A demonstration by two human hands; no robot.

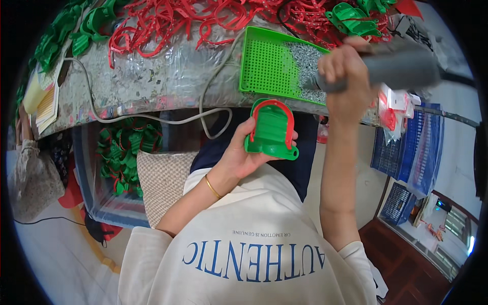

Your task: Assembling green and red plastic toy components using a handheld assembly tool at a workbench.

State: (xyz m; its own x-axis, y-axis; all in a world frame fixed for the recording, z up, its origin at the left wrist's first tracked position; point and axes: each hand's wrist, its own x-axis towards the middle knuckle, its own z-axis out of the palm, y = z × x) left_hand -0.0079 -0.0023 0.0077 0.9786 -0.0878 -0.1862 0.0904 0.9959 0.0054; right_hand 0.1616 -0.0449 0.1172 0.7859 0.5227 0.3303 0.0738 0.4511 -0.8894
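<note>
My left hand (238,152) holds a green moulded plastic piece (271,127) above my lap, its hollow side up. A red curved plastic strip (290,124) runs round the edge of that piece. My right hand (346,81) is raised and wrapped round a grey electric screwdriver (401,66), blurred by motion. Its tip points left, over the right part of a green perforated tray (264,68). Small silver screws (305,58) are heaped in that side of the tray, partly hidden behind the hand.
Red plastic strips (173,23) and green pieces (351,20) pile along the back of the plastic-covered table (152,84). A grey cable (147,120) loops over its front edge. Below left, a bin (91,188) holds several green-and-red pieces. Blue crates (406,147) stand at right.
</note>
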